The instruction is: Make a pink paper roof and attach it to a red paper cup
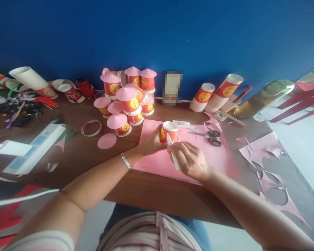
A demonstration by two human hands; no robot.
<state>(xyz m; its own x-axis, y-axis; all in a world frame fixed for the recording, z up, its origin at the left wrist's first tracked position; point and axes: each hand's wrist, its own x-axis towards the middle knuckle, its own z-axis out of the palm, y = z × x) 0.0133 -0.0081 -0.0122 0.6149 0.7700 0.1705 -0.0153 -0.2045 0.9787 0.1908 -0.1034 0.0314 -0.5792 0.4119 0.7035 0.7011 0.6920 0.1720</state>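
Note:
My left hand (154, 141) is closed around the side of a red paper cup (163, 134) with a yellow print, its round white end facing up. My right hand (189, 158) grips a white glue tube (175, 157). The tube's pointed nozzle is at the near side of the cup, just below the top; whether it touches cannot be seen. Both hands are over a pink paper sheet (217, 164). On that sheet, beyond my right hand, lie dark-handled scissors (214, 138) and a white tube or pen (181, 123).
Left of the sheet stand several red cups with pink cone tops (117, 121), beside a pink disc (107, 141) and a cut ring (91, 128). Stacked cups (226, 91) lean behind right. Paper scraps (274, 195) lie right, a power strip (38, 146) left.

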